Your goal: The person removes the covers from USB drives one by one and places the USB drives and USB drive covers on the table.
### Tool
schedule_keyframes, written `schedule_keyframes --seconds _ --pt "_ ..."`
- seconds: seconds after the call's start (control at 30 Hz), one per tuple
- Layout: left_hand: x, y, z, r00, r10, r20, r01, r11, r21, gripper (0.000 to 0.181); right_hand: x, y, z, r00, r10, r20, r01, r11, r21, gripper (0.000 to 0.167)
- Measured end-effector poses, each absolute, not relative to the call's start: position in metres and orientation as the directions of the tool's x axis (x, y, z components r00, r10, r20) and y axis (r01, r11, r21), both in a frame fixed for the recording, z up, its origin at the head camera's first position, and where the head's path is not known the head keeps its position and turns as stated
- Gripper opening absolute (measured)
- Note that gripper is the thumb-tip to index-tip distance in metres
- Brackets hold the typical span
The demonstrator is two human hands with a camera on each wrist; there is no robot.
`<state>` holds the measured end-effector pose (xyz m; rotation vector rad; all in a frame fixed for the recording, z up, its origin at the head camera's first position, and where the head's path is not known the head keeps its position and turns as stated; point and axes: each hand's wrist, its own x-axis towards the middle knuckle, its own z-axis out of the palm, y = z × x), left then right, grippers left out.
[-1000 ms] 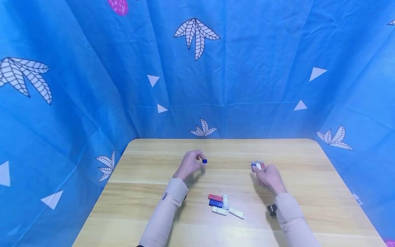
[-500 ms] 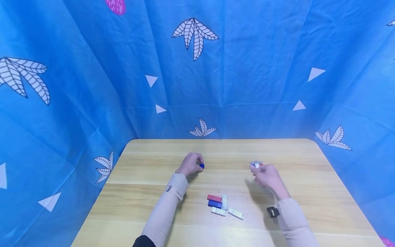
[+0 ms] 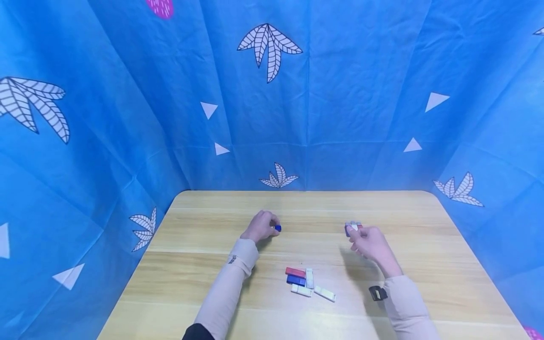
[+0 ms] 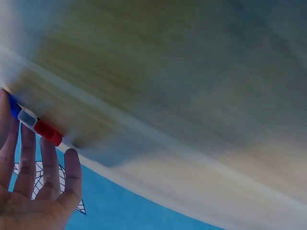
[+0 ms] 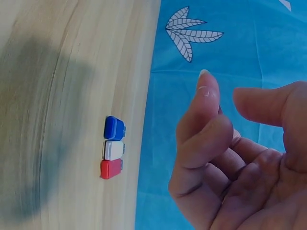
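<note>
My left hand (image 3: pixel 260 227) pinches a blue USB stick (image 3: pixel 278 228) near the back of the table, left of centre. In the left wrist view, the blue stick (image 4: pixel 14 106) heads a row with a white stick (image 4: pixel 28 119) and a red stick (image 4: pixel 48 132); the fingers reach up beside them. To the right, my right hand (image 3: pixel 370 243) hovers, loosely bent and holding nothing, close to a second row. That row has a blue stick (image 5: pixel 113 128), a white stick (image 5: pixel 113 150) and a red stick (image 5: pixel 111 169), side by side on the table.
Several more USB sticks lie loosely at the table's middle front: red (image 3: pixel 295 272), blue (image 3: pixel 295 280) and white ones (image 3: pixel 325 293). The wooden table (image 3: pixel 204 293) has a patterned blue curtain (image 3: pixel 348 94) behind it and at both sides.
My left hand came down and slightly towards me with the blue stick, then stayed still. My right hand stayed beside its row with only small shifts.
</note>
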<state>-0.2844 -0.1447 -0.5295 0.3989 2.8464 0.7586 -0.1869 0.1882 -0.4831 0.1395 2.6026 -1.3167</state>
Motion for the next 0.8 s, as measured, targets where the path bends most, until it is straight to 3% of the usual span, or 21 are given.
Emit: schedule_keyframes --seconds 0.5,0.8 --pt "-0.284 -0.151 -0.531 -0.953 0.286 -0.096 0.199 0.837 0.51 0.021 -0.182 0.205 -0.477 -0.974 -0.018 -0.227 0.169 0.61 -0.774 0.056" --pt "-0.282 -0.154 -0.531 -0.953 0.29 -0.089 0.206 0.833 0.513 0.027 -0.178 0.211 -0.464 -0.975 0.005 -0.22 0.179 0.6 -0.78 0.06"
